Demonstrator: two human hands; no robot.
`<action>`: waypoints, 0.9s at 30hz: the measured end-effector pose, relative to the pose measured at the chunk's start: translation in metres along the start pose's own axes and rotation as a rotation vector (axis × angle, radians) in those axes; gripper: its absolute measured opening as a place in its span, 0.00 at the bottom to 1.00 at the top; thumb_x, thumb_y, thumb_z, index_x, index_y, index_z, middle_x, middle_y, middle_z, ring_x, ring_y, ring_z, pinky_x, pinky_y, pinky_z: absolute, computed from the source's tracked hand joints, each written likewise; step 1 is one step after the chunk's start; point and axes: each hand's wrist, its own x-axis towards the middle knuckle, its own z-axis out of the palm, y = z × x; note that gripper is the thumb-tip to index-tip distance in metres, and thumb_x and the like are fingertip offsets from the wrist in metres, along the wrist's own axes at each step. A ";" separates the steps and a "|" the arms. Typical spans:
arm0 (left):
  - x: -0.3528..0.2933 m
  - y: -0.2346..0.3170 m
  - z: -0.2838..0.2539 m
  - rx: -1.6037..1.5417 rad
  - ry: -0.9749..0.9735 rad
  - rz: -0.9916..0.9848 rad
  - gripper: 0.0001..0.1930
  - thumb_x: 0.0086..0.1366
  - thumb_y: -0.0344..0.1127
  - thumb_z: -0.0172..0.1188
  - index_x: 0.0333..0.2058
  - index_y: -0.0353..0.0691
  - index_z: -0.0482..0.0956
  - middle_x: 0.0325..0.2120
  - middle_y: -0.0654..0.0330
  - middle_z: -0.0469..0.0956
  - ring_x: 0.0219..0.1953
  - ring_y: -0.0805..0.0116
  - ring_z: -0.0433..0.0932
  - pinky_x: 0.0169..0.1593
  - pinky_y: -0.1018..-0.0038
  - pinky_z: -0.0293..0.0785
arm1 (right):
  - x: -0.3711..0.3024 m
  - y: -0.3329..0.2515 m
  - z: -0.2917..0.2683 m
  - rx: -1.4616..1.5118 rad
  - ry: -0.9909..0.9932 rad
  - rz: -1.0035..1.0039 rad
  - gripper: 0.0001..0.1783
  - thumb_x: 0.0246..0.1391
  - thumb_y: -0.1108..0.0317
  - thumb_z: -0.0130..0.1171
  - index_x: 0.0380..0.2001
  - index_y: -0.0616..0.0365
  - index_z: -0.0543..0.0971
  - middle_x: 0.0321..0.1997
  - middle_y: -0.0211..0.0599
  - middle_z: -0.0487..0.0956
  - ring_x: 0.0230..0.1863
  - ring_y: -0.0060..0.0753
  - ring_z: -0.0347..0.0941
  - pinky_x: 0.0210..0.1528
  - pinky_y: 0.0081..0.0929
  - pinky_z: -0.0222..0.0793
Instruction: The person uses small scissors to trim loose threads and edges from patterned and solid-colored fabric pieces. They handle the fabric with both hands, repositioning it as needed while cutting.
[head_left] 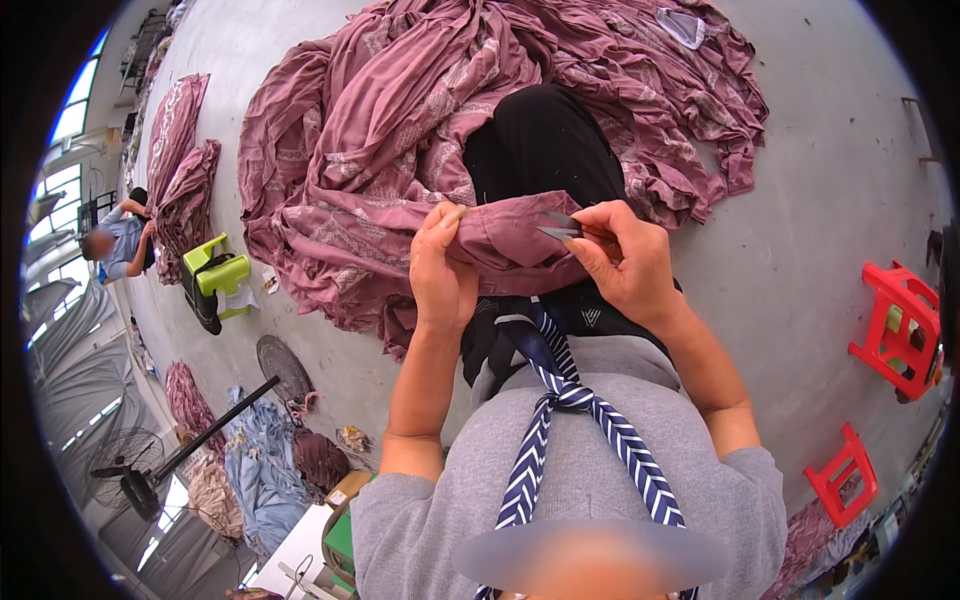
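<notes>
A dusty-pink patterned fabric (400,130) lies in a large heap over my lap and the floor ahead. My left hand (440,270) pinches a folded edge of it, thumb on top. The stretch of cloth (510,232) to the right of that grip is pulled fairly flat. My right hand (632,262) is closed around small grey thread snips (556,228). Their blades point left and lie against the fabric's edge, apart at the tips. The snips' handles are hidden inside my fingers.
Red plastic stools (900,330) stand at the right. A green stool (222,275) is at the left, near another person (125,240) beside more pink cloth. A standing fan (140,490) and a pile of blue fabric (265,480) sit at the lower left.
</notes>
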 end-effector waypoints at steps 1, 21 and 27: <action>0.000 0.000 0.000 -0.010 -0.003 -0.009 0.08 0.62 0.32 0.43 0.36 0.36 0.68 0.36 0.59 0.73 0.42 0.68 0.72 0.51 0.70 0.65 | 0.001 -0.001 0.002 -0.013 -0.014 0.003 0.12 0.48 0.66 0.63 0.32 0.60 0.73 0.19 0.35 0.75 0.17 0.25 0.73 0.21 0.20 0.66; -0.006 0.004 0.032 0.046 0.180 -0.001 0.05 0.62 0.28 0.46 0.28 0.37 0.69 0.25 0.67 0.69 0.30 0.80 0.68 0.39 0.82 0.65 | 0.013 -0.007 0.011 -0.260 -0.004 -0.207 0.13 0.46 0.64 0.64 0.30 0.58 0.73 0.19 0.34 0.74 0.17 0.32 0.71 0.20 0.25 0.66; -0.005 0.003 0.023 0.020 0.131 -0.025 0.05 0.61 0.30 0.47 0.28 0.38 0.69 0.25 0.67 0.68 0.31 0.80 0.68 0.40 0.81 0.65 | 0.025 -0.008 0.005 0.390 0.174 0.108 0.12 0.48 0.69 0.64 0.34 0.60 0.74 0.23 0.30 0.74 0.22 0.15 0.67 0.24 0.15 0.62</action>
